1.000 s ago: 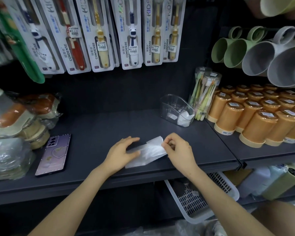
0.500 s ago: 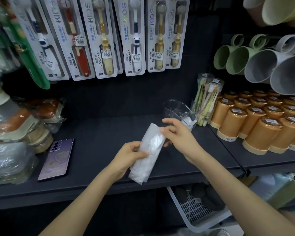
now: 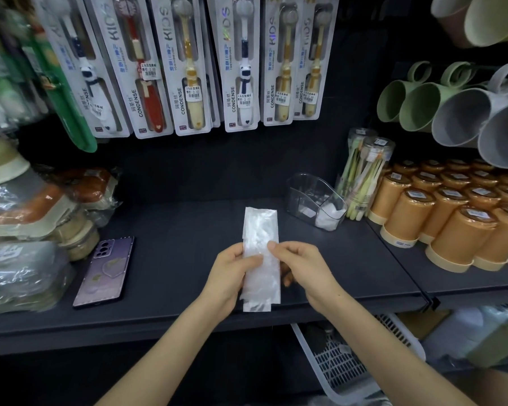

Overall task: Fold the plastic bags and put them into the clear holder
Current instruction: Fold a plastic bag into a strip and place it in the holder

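Observation:
A clear plastic bag (image 3: 260,230), folded into a long narrow strip, stands upright above the dark shelf (image 3: 173,235). My left hand (image 3: 232,271) grips its left edge at mid-height, thumb across the front. My right hand (image 3: 299,265) pinches the right edge at the same height. The clear holder (image 3: 308,191) stands on the shelf behind and to the right, with a folded white bag (image 3: 329,215) in its front compartment.
A purple phone (image 3: 106,271) lies on the shelf to the left, beside wrapped packages (image 3: 27,218). Orange tubs (image 3: 458,218) and a toothbrush canister (image 3: 364,177) stand right of the holder. Carded toothbrushes (image 3: 188,65) hang above. A white basket (image 3: 343,364) sits below the shelf.
The bag came up off the shelf, where both hands pressed it flat, and turned from slanting to upright. Both hands now hold it at mid-height.

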